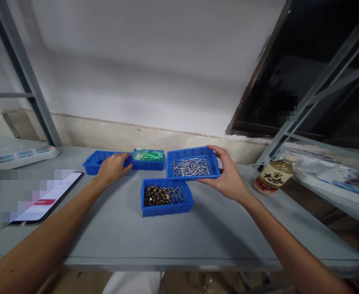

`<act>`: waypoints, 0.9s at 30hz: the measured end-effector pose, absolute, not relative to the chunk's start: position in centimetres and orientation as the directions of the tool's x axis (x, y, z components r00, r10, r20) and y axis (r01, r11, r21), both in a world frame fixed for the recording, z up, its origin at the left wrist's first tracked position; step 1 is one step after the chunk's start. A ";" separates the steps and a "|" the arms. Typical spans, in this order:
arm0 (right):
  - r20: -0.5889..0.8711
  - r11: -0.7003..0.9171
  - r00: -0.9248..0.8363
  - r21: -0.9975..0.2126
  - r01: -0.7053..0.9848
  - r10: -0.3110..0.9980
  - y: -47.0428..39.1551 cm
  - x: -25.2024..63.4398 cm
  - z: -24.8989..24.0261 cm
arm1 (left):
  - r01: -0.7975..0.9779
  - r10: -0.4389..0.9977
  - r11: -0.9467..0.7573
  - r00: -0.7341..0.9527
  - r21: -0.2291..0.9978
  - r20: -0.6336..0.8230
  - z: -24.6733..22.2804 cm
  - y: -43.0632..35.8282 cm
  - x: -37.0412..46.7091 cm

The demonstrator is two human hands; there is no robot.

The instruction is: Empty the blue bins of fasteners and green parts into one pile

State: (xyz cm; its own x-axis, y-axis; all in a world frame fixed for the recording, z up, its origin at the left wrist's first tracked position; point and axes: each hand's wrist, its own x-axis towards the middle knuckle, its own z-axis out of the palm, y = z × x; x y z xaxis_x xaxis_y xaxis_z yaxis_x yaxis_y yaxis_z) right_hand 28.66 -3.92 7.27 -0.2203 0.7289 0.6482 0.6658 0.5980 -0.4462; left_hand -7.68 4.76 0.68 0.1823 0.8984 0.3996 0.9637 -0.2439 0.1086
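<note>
My right hand (228,175) grips the right end of a blue bin (194,177), thumb at the near side and fingers at the far corner. Thin silver nail-like pins (191,168) lie scattered in that bin, which is tilted toward me. My left hand (113,167) is closed over the right end of another blue bin (90,167), whose inside is partly hidden by the hand. Between them, a small blue bin (148,165) holds a clear bag of green pieces (151,155). Nearer me, a blue bin (167,210) contains brass-coloured fasteners (156,196) beside silver pins (175,195).
A tablet-like device (47,200) with a lit screen lies at the left, in front of a white power strip (23,157). On the right stand a labelled drink bottle (273,175) and plastic-wrapped items (329,167). Metal posts (29,77) frame the grey table (154,241).
</note>
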 end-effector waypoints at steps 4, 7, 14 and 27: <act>0.617 0.620 -0.294 -0.415 0.666 0.730 -4.7 28.3 8.7 | 0.960 0.890 -0.262 0.203 0.095 0.408 0.2 5.1 -7.8; 0.601 0.651 -0.357 -0.387 0.653 0.715 -4.7 28.2 9.3 | 0.967 0.897 -0.242 0.192 0.078 0.397 0.3 5.2 -7.8; 0.600 0.667 -0.435 -0.233 0.707 0.671 -4.8 28.1 9.4 | 0.974 0.912 -0.217 0.181 0.060 0.369 0.8 4.6 -7.4; 0.577 0.705 -0.609 0.079 0.705 0.544 -5.8 27.2 10.5 | 0.956 0.880 -0.294 0.281 -0.026 0.383 0.5 4.4 -7.2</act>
